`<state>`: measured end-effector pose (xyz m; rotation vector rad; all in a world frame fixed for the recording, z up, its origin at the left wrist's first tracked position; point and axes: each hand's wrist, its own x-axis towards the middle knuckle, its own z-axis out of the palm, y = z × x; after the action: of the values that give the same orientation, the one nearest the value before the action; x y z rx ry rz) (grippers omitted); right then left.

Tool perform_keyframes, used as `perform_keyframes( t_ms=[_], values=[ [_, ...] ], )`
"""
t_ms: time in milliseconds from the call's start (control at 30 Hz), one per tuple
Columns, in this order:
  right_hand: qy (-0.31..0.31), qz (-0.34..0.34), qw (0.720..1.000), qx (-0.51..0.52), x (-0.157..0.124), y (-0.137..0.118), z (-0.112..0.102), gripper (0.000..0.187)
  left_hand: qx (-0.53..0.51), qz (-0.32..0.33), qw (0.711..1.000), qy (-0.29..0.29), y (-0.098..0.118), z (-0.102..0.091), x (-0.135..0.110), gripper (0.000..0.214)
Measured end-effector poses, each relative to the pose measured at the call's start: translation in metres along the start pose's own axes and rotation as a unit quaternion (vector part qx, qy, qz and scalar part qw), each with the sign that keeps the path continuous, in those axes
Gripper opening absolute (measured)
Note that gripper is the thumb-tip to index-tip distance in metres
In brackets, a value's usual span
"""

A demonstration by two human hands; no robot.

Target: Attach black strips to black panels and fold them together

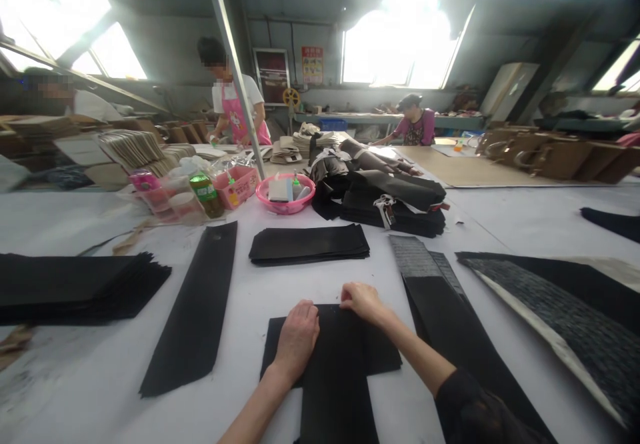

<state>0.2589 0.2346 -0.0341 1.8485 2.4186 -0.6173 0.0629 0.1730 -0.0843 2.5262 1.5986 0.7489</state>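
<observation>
In front of me a long black strip of sheet material [336, 391] lies lengthwise across a shorter black piece [383, 351], so the two make a T or cross shape. My left hand [299, 339] rests on the far left part of the strip, its fingers bent and close together at the edge. At the far right corner, my right hand [361, 301] has its fingertips pinched by the edge; whatever they may grip is hidden. Beyond my hands lies a stack of black rectangular pieces [309, 244]. Left of them is a single long black piece [195, 311].
Black strips [460, 337] and a dark textured sheet [550, 317] lie to the right. A thick black stack [75, 287] is at left. Farther back stand a pink basin [285, 207], a green-labelled bottle [206, 196] and a dark material heap [390, 197]. Several people work beyond.
</observation>
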Motion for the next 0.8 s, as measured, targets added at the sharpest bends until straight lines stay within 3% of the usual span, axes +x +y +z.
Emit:
perform_keyframes(
  t_ms=[100,200,333,433,600,800],
  values=[
    [-0.047,-0.003,0.999,0.013,0.002,0.000,-0.012,0.024,-0.047,-0.020,0.999,0.014,-0.001,-0.005,0.001,0.022],
    [-0.054,-0.028,0.998,0.035,-0.007,-0.004,-0.027,0.023,-0.093,-0.044,0.994,0.028,-0.002,-0.014,0.007,0.032],
    [-0.021,-0.069,0.994,0.080,-0.024,-0.013,-0.042,0.012,-0.173,-0.051,0.984,-0.002,-0.001,-0.029,0.024,0.014],
    [0.008,-0.088,0.990,0.112,-0.036,-0.022,-0.047,0.011,-0.229,-0.045,0.972,-0.030,0.006,-0.041,0.032,0.018],
    [0.054,-0.111,0.983,0.136,-0.054,-0.034,-0.050,0.019,-0.273,-0.047,0.960,-0.037,0.021,-0.066,0.029,0.018],
    [0.078,-0.133,0.976,0.154,-0.078,-0.026,-0.056,0.022,-0.309,-0.033,0.949,-0.055,0.030,-0.093,0.025,0.018]
  ],
)
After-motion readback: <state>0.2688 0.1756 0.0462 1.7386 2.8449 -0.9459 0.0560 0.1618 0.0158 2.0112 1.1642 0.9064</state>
